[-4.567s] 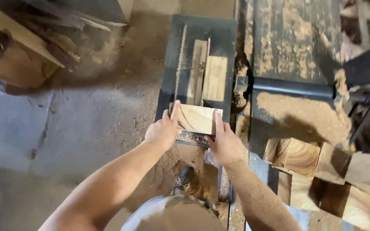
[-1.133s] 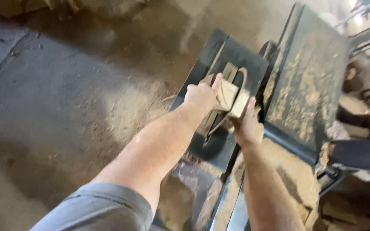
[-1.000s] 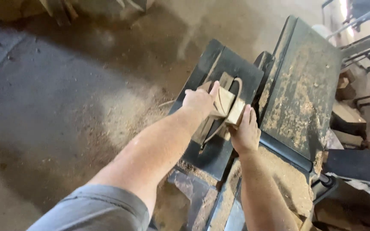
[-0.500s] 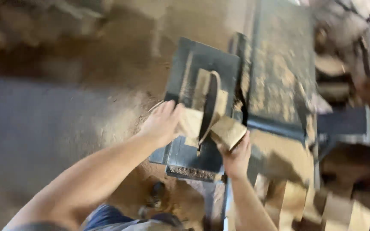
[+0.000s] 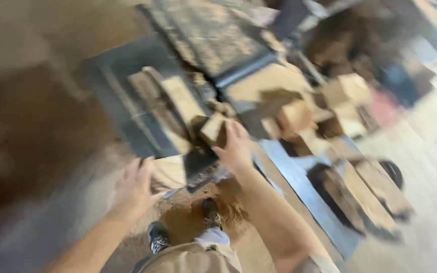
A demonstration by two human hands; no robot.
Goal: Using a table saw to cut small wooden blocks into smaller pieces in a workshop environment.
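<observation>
The view is motion-blurred. My right hand (image 5: 236,147) grips a small pale wood block (image 5: 212,129) just above the near right corner of the dark machine table (image 5: 112,96). My left hand (image 5: 135,183) is lower left, fingers spread, its fingertips against a light cut wood piece (image 5: 170,172) that lies at the table's near edge. A longer strip of pale wood (image 5: 180,98) rests on the table beyond both hands.
A second dark table dusted with sawdust (image 5: 203,35) stands behind. A heap of wood blocks (image 5: 340,98) lies to the right, with more offcuts (image 5: 365,194) on the floor. My shoes (image 5: 158,236) stand in sawdust below the table.
The camera has swung right and down. My right hand has lifted a small block off the cut piece and pulled it toward the right; my left hand has slid back to the table's near edge.
</observation>
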